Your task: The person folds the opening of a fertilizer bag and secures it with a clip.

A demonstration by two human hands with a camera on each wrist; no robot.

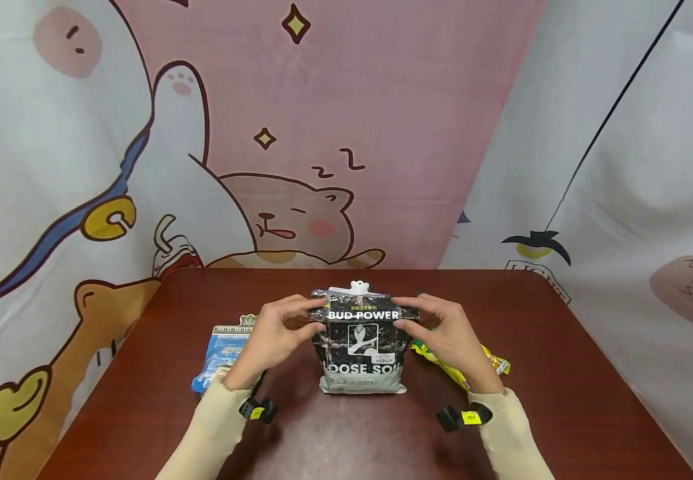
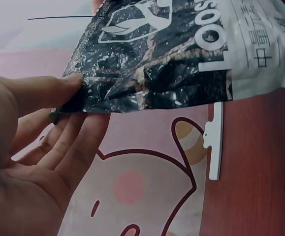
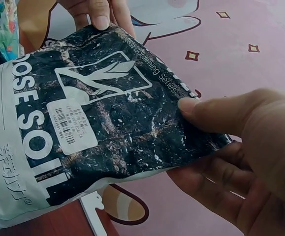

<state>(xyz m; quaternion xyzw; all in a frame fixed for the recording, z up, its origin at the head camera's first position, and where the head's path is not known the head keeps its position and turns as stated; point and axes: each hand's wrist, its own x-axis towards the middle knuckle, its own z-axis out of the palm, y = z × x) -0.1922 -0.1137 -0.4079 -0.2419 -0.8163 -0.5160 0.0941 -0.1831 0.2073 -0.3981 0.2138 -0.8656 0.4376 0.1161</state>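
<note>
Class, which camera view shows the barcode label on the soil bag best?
The right wrist view: the barcode label appears large, its bars and printing distinct. The head view shows it only as a small pale patch; the left wrist view doesn't show it.

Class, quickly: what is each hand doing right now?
Left hand: pinching the upper left of the soil bag.
Right hand: pinching the soil bag's upper right.
</note>
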